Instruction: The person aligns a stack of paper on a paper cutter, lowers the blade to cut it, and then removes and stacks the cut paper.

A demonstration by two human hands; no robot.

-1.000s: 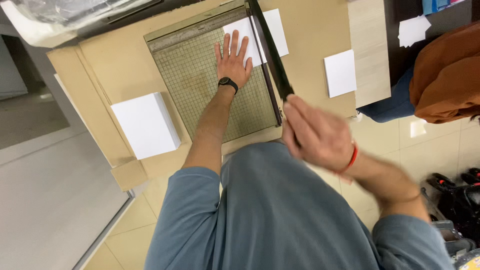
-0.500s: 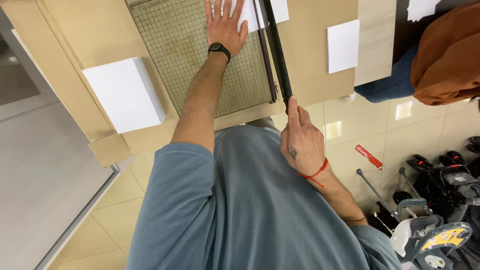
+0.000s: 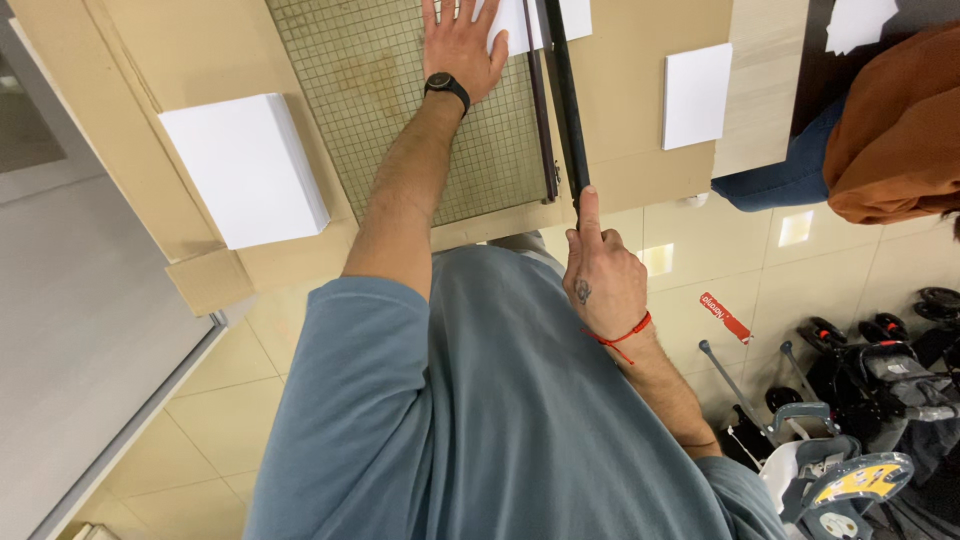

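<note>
Fingers [image 3: 590, 215] around cutter handle [image 3: 562, 90] (paper [image 3: 520, 25] beyond)

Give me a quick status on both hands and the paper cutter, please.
Left hand flat on white sheet on gridded paper cutter. Right hand gripping black blade arm, arm down. Paper stack alongside, nothing obstructing.

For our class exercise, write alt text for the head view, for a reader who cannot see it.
A person's left hand presses white paper flat on a gridded paper cutter while the right hand grips its black blade arm. A stack of white sheets lies beside it.
</note>
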